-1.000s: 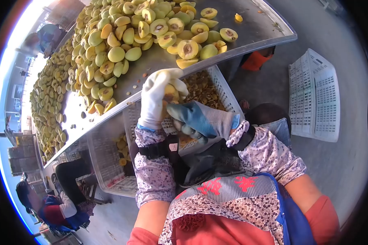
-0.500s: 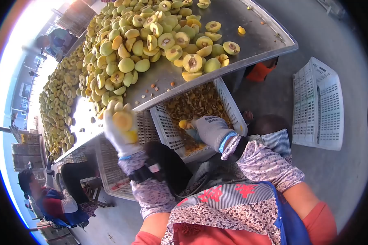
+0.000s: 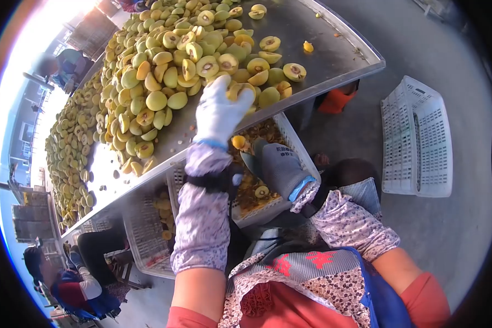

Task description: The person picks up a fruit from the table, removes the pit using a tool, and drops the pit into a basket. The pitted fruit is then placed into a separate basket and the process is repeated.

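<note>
Left hand (image 3: 220,112) curled round a fruit half (image 3: 236,92) over the worktop (image 3: 333,61), right hand (image 3: 281,165) closed on a yellow-ended object (image 3: 238,142), above a crate (image 3: 299,145)

Head view: from the wearer's head, facing forward and steeply down, wide, dark curved edges
Apron (image 3: 333,284): closest, bottom
Left hand (image 3: 222,109), right hand (image 3: 281,164): close, mid-view
Metal table (image 3: 290,27): just beyond, running diagonally
White crate (image 3: 418,136): farther off, right
Background: farthest, left edge, tilted
</note>
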Demonstrator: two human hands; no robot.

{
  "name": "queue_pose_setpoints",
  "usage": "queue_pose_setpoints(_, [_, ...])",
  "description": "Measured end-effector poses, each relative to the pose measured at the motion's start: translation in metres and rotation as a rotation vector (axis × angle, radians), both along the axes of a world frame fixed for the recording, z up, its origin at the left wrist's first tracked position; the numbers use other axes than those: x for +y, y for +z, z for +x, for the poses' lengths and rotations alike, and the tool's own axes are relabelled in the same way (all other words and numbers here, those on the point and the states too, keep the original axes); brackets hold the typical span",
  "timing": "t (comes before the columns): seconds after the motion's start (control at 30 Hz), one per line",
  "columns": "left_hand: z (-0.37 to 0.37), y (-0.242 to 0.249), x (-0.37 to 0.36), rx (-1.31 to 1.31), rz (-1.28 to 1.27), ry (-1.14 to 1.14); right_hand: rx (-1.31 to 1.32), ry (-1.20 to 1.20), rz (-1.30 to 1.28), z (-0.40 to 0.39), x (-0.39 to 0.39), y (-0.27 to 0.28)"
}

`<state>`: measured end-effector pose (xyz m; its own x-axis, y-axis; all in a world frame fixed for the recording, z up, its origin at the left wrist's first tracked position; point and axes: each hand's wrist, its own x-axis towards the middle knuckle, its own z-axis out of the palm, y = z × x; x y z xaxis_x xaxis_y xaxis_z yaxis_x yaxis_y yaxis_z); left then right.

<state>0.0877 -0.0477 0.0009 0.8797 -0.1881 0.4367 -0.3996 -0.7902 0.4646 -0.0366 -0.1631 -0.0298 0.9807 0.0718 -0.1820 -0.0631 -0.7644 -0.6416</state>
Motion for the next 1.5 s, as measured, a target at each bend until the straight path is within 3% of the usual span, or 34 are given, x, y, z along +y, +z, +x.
queue_pose_setpoints(0.07, [0.005, -0.005, -0.026, -0.012, 0.131, -0.02, -0.004, -0.004, 0.002, 0.001, -0.004, 0.009])
queue_pose_setpoints(0.17, [0.008, -0.006, -0.02, 0.091, 0.075, -0.091, 0.009, -0.064, 0.001, 0.002, -0.004, 0.01])
queue_pose_setpoints(0.2, [0.008, -0.011, -0.009, 0.045, -0.056, -0.147, -0.053, -0.07, 0.033, 0.0, -0.006, 0.01])
queue_pose_setpoints(0.27, [0.011, -0.024, 0.018, 0.213, -0.444, -0.156, -0.117, -0.077, 0.069, -0.002, -0.006, 0.012])
queue_pose_setpoints(0.3, [-0.001, -0.015, 0.026, 0.403, -0.803, -0.151, -0.167, -0.088, 0.171, -0.003, -0.004, 0.016])
queue_pose_setpoints(0.4, [-0.033, 0.011, 0.047, 0.527, -1.028, -0.049, -0.239, -0.107, 0.266, 0.001, 0.009, 0.015])
queue_pose_setpoints(0.47, [-0.042, 0.002, 0.057, 0.455, -1.065, -0.075, -0.263, -0.095, 0.542, 0.004, 0.02, 0.002])
queue_pose_setpoints(0.5, [-0.047, 0.0, 0.059, 0.39, -1.104, -0.108, -0.263, -0.091, 0.543, 0.005, 0.025, -0.002])
queue_pose_setpoints(0.53, [-0.054, -0.005, 0.057, 0.39, -1.105, -0.105, -0.25, -0.068, 0.696, 0.006, 0.03, -0.006])
queue_pose_setpoints(0.6, [-0.064, -0.013, 0.049, 0.068, -0.822, -0.142, -0.232, -0.046, 0.844, 0.004, 0.035, -0.005])
queue_pose_setpoints(0.63, [-0.06, -0.015, 0.055, -0.334, -0.085, -0.035, -0.154, -0.037, 0.92, 0.003, 0.036, 0.003])
queue_pose_setpoints(0.67, [-0.06, -0.019, 0.052, -0.334, -0.091, -0.032, -0.073, -0.028, 0.993, 0.002, 0.036, 0.007])
queue_pose_setpoints(0.73, [-0.068, -0.014, 0.032, 0.524, -1.731, -0.149, 0.009, -0.015, 1.003, 0.001, 0.036, 0.006])
queue_pose_setpoints(0.8, [-0.069, 0.0, 0.027, 0.532, -1.712, -0.073, 0.089, -0.006, 1.015, 0.002, 0.032, 0.011])
queue_pose_setpoints(0.87, [-0.066, 0.006, 0.034, 0.442, -1.624, 0.012, 0.796, -0.059, 1.019, 0.002, 0.023, 0.028])
queue_pose_setpoints(0.9, [-0.062, 0.003, 0.04, 0.43, -1.652, 0.044, 0.8, -0.059, 1.017, 0.0, 0.022, 0.029])
queue_pose_setpoints(1.0, [-0.062, 0.001, 0.056, 0.506, -1.595, -0.075, 0.774, -0.021, 1.09, -0.002, 0.026, 0.027])
queue_pose_setpoints(1.07, [-0.062, 0.001, 0.057, 0.516, -1.577, -0.056, 0.482, -0.034, 1.061, 0.0, 0.031, 0.023])
queue_pose_setpoints(1.2, [-0.07, 0.004, 0.051, 0.585, -1.486, -0.128, 0.25, -0.067, 0.994, 0.003, 0.042, 0.015])
queue_pose_setpoints(1.27, [-0.077, 0.007, 0.048, 0.55, -1.356, -0.322, -0.009, -0.053, 0.836, 0.006, 0.042, 0.008])
queue_pose_setpoints(1.3, [-0.078, 0.003, 0.04, 0.079, -0.565, -0.206, -0.011, -0.057, 0.835, 0.006, 0.041, 0.006])
queue_pose_setpoints(1.33, [-0.078, 0.003, 0.038, 0.079, -0.566, -0.21, -0.021, -0.062, 0.802, 0.006, 0.041, 0.005])
queue_pose_setpoints(1.4, [-0.077, 0.008, 0.035, 0.619, -1.422, -0.145, -0.032, -0.064, 0.767, 0.005, 0.041, -0.001])
queue_pose_setpoints(1.47, [-0.078, 0.002, 0.032, 0.569, -1.377, -0.149, -0.137, -0.05, 0.388, 0.004, 0.041, -0.008])
queue_pose_setpoints(1.5, [-0.079, 0.0, 0.03, 0.52, -1.33, -0.152, -0.136, -0.051, 0.388, 0.004, 0.039, -0.005])
